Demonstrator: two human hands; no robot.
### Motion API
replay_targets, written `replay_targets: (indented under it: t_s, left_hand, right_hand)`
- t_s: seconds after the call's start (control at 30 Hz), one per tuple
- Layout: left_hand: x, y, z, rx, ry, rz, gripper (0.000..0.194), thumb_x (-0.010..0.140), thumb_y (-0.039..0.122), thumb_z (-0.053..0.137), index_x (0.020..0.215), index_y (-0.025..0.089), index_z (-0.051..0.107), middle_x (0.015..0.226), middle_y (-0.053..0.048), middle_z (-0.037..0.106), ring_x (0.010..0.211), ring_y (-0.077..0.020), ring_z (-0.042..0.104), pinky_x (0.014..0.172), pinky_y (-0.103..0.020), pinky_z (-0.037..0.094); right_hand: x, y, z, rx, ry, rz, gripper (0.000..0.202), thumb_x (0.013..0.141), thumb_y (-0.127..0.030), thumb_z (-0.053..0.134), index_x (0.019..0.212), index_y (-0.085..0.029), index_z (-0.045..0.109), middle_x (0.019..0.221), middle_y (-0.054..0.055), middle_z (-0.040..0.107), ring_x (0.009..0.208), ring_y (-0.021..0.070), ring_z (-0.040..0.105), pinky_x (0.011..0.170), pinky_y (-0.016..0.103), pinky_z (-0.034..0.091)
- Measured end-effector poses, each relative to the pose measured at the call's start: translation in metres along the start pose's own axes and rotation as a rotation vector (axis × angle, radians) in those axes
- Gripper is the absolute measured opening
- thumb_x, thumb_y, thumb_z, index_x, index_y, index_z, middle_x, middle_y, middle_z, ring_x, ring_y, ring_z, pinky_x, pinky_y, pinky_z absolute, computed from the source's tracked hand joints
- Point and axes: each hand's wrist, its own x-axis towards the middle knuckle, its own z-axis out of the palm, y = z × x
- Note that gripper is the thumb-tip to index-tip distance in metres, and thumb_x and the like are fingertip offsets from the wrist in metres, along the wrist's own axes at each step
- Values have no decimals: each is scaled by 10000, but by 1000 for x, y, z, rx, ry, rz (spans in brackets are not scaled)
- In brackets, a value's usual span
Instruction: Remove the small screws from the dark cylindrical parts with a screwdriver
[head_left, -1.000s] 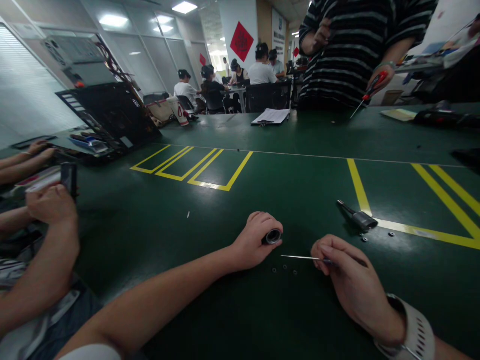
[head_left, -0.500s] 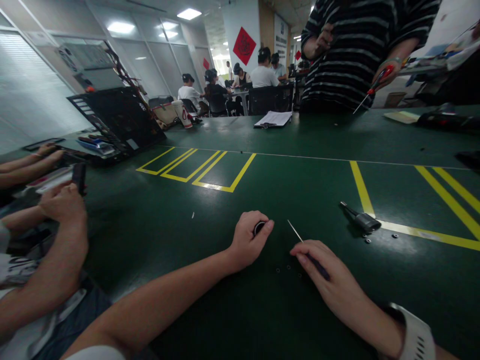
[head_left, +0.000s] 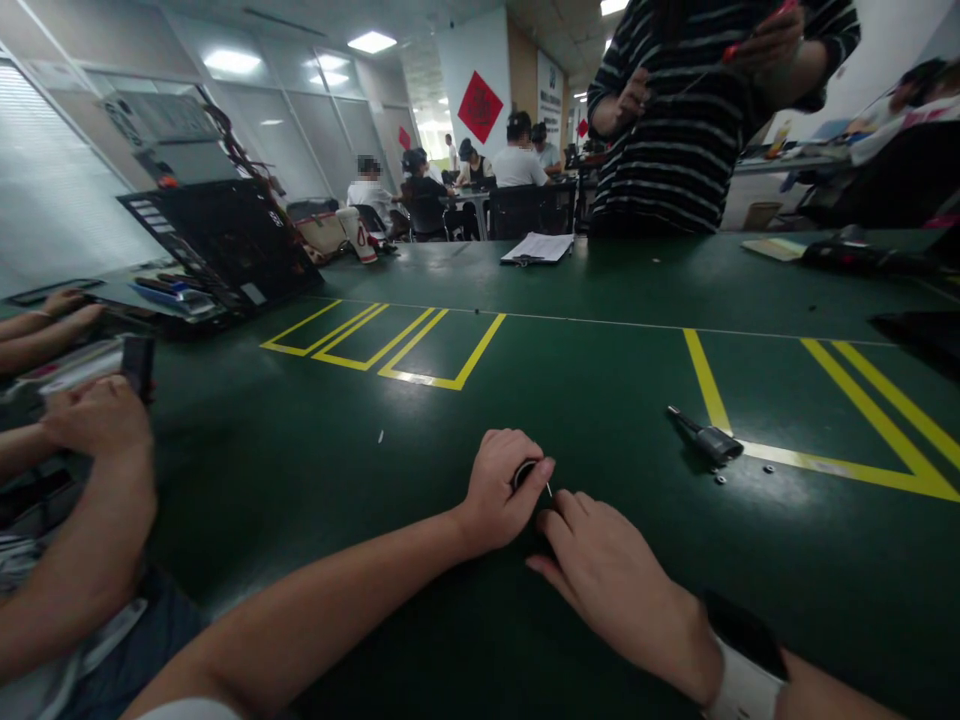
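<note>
My left hand (head_left: 504, 495) is closed around a small dark round part (head_left: 525, 471) with a silvery rim, most of it hidden by the fingers. Close beside it, my right hand (head_left: 607, 565) has its fingers curled around a screwdriver; only the thin metal shaft (head_left: 549, 489) shows, reaching up to the left thumb. Whether its tip touches the round part, I cannot tell. On the table to the right lies a black piece (head_left: 711, 440) with a narrow neck and a wide oval end. Small metal rings (head_left: 769, 468) lie near it.
Yellow tape (head_left: 420, 379) marks the green tabletop (head_left: 315, 480). A co-worker's hand (head_left: 101, 415) holds a dark object at the left. Behind it stands a tilted black panel (head_left: 225, 240). A clipboard (head_left: 538, 248) lies at the far edge, where a person in a striped shirt (head_left: 667, 130) stands.
My right hand has moved left and turned over, bringing the screwdriver shaft up to the part in my left hand. The standing person's red-handled tool has been raised.
</note>
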Motion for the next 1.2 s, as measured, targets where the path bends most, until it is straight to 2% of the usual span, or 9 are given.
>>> replay_targets:
  t_s: [0.17,0.23,0.33,0.43,0.63,0.77,0.87,1.07,1.2]
  left_hand:
    - [-1,-1,-1,20,-16,2,192,874,251,435,705,177,492,658,-6,534,660,-150,496,695,-320,359]
    - [-1,0,-2,31,-30,-2,189,877,259,430,723,180,505,671,-9,547,671,-152,503,701,-321,364]
    - [-2,1,-4,57,-59,-11,183,882,264,429,746,179,516,687,-13,553,688,-153,504,708,-321,371]
    - [-1,3,-5,80,-83,-17,189,883,269,427,743,176,513,689,-18,551,687,-154,498,703,-322,375]
    - [0,3,-3,98,-132,-29,194,883,277,425,749,174,520,701,-17,553,691,-152,503,703,-316,383]
    - [1,2,-2,132,-147,-48,167,875,281,454,764,172,515,718,-15,550,710,-155,508,715,-318,382]
    - [1,2,-2,153,-181,-76,152,878,278,460,793,167,519,750,-18,557,728,-156,509,720,-319,383]
    - [3,0,0,159,-236,-164,158,880,301,466,819,169,528,801,-25,568,754,-167,510,724,-333,393]
    - [5,-1,3,173,-276,-209,134,839,307,529,848,174,522,848,-27,567,788,-180,513,739,-355,399]
  right_hand:
    - [28,19,-4,-38,-35,-94,229,909,-215,425,1084,-148,559,982,107,604,777,199,597,610,304,489]
    - [40,31,-6,-43,-29,-73,188,903,-199,425,1009,-161,575,936,84,597,730,174,588,583,275,465]
    - [57,46,-8,-56,1,8,136,886,-186,443,903,-179,578,905,70,581,719,164,583,562,255,426]
    - [71,58,-6,-52,52,136,162,904,-208,413,880,-180,571,899,85,576,702,170,588,527,256,389]
    - [82,73,1,83,173,366,174,902,-250,408,844,-190,561,890,88,576,717,185,583,542,273,376]
    - [74,78,-1,247,273,488,205,893,-298,402,799,-186,546,828,64,582,745,191,574,620,295,414]
    - [54,74,-4,381,317,552,248,892,-340,379,783,-186,540,779,44,583,712,184,568,610,296,429]
    - [1,60,-11,566,299,592,280,885,-404,394,818,-194,566,702,11,568,629,170,563,548,289,447]
    - [-10,56,-11,645,298,580,195,831,-382,504,850,-202,576,770,24,585,676,185,570,572,312,462]
